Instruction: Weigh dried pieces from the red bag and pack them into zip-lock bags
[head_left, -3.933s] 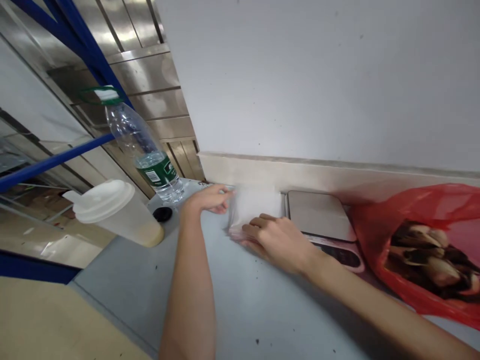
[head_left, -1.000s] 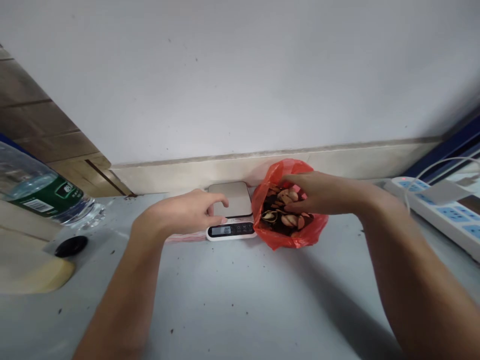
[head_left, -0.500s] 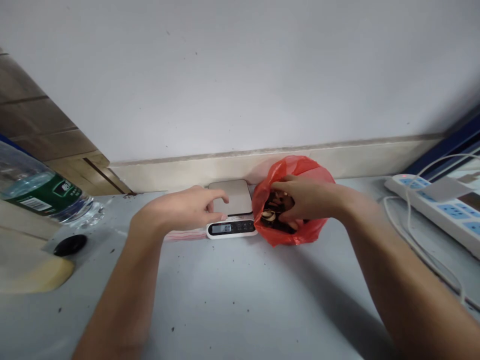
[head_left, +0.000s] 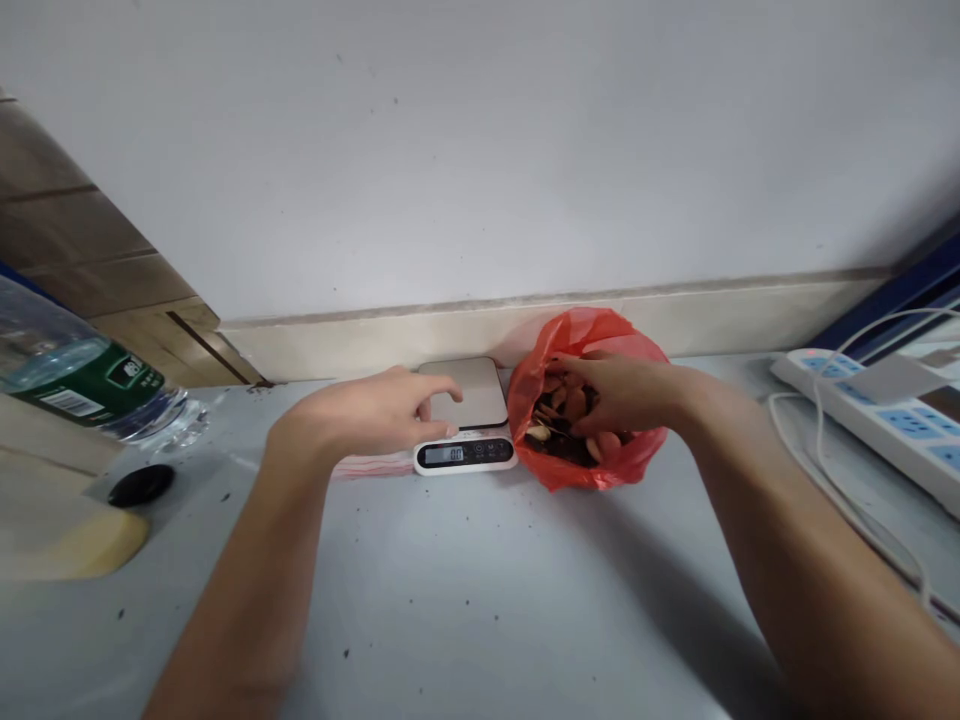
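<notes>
My left hand (head_left: 375, 408) is at the left side of a small kitchen scale (head_left: 469, 392), its fingers curved and apart with nothing between them. The thumb is close to the scale's front panel, where the display (head_left: 446, 455) reads what looks like 0.0. Just right of the scale stands a red plastic bag (head_left: 637, 462) with its mouth spread wide. Inside are dried brown, dark and pale pieces (head_left: 551, 405) whose kind I cannot make out. My right hand (head_left: 626, 392) reaches into the bag, thumb and fingers spread over the pieces; some fingertips are hidden.
A water bottle (head_left: 90, 375) with a green label is at the left, near a black oval object (head_left: 141, 487) and a pale yellowish container (head_left: 82, 540). On the right lie a white power strip (head_left: 885, 415) and cables (head_left: 821, 470). A wall (head_left: 480, 180) rises behind.
My right hand has shifted slightly right and up inside the bag, so more of the dried pieces show. My left hand has barely moved.
</notes>
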